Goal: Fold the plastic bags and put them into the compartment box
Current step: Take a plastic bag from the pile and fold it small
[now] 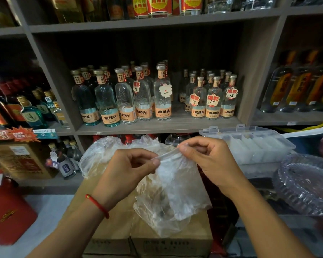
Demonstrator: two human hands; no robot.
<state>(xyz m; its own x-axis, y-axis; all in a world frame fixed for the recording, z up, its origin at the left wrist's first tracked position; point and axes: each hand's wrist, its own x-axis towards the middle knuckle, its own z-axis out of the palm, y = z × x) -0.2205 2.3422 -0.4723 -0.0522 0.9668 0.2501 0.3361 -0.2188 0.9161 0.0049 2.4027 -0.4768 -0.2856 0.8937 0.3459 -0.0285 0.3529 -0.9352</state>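
Note:
A clear plastic bag (183,185) hangs in front of me, stretched along its top edge. My left hand (127,170) pinches the left end of that edge and my right hand (205,155) pinches the right end. Behind and below them lies a loose heap of more clear bags (101,155) on cardboard boxes (117,220). The clear compartment box (250,144) stands open to the right, lid up, with folded bags in several of its compartments.
Grey shelves (157,127) with many glass liquor bottles fill the background. A ribbed clear plastic container (306,185) sits at the right. A red gift box (7,213) stands at the lower left, and a brown carton (21,161) sits on the low left shelf.

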